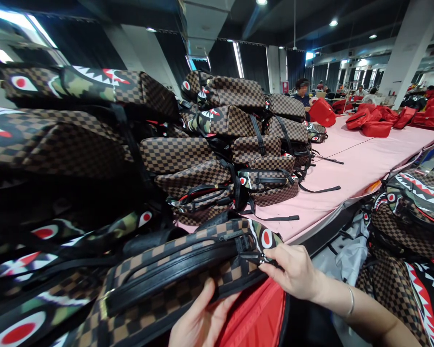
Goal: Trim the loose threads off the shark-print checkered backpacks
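Note:
A brown-and-black checkered backpack lies tilted in front of me, with a black padded handle and a camouflage patch with a red-and-white eye. Its opening shows red lining. My left hand grips the edge of the opening, thumb on the checkered panel, the other fingers partly hidden beneath. At the far end of the bag, my right hand pinches a small dark zipper pull between thumb and index finger, close to the eye patch.
Checkered backpacks are piled high at left and centre on a long pink-topped table. Red bags lie at its far end. More backpacks are stacked at right beside clear plastic. A person is beyond the table.

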`<state>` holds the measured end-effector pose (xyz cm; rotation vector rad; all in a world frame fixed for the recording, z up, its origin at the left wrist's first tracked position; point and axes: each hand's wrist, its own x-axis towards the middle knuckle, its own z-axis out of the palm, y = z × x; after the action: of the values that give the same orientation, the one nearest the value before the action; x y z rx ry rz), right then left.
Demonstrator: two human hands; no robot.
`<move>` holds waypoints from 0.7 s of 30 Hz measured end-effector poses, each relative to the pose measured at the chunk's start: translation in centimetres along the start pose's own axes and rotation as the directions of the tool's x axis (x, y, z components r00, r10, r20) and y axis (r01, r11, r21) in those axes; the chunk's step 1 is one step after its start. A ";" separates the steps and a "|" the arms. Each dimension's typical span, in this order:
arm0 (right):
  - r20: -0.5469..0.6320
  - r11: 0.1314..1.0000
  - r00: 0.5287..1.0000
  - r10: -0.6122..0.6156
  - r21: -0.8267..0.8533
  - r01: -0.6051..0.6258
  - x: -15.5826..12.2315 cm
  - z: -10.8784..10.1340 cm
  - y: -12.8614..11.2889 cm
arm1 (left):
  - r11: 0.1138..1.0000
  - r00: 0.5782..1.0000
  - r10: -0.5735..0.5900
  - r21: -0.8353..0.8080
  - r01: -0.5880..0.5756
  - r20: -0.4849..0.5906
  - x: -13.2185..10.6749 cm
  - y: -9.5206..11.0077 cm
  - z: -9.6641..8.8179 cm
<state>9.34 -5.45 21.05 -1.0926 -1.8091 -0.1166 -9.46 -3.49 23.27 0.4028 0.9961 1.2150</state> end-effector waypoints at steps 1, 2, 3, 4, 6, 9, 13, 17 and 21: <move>0.000 1.000 1.000 0.010 0.015 -0.010 0.0 0.0 0.0 | 1.000 1.000 -0.001 -0.005 0.001 -0.005 0.0 0.0 0.1; 0.004 0.999 1.000 0.029 0.042 -0.029 0.0 0.0 -0.1 | 1.000 1.000 -0.002 -0.011 0.002 -0.012 0.0 -0.1 0.1; 0.012 0.996 0.998 0.056 0.075 -0.057 0.0 0.0 -0.1 | 1.000 1.000 -0.003 -0.014 0.003 -0.019 0.0 -0.1 0.1; 0.022 0.991 0.996 0.084 0.106 -0.086 -0.1 0.0 -0.2 | 1.000 1.000 -0.003 -0.015 0.002 -0.023 -0.1 -0.2 0.2; 0.037 0.981 0.991 0.126 0.145 -0.130 -0.2 0.1 -0.2 | 1.000 1.000 -0.005 -0.011 0.004 -0.025 -0.1 -0.2 0.2; 0.030 0.979 0.989 0.146 0.139 -0.149 -0.5 0.2 -0.4 | 1.000 1.000 -0.014 -0.017 0.014 -0.019 -0.2 -0.3 0.3; 0.031 0.966 0.979 0.202 0.161 -0.204 -0.7 0.1 -0.9 | 0.999 0.999 -0.023 -0.036 0.022 -0.034 -0.3 -0.4 0.6; 0.029 0.962 0.978 0.207 0.179 -0.208 -0.6 0.1 -1.0 | 0.998 0.998 -0.029 -0.050 0.026 -0.051 -0.3 -0.5 0.7; 0.028 0.933 0.971 0.237 0.273 -0.236 -0.6 0.6 -0.2 | 0.996 0.997 -0.057 -0.072 0.053 -0.059 -0.2 -0.6 0.7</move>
<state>8.85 -5.66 20.40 -1.0968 -1.6168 0.2693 -8.56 -3.75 23.27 0.2824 1.0076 1.2147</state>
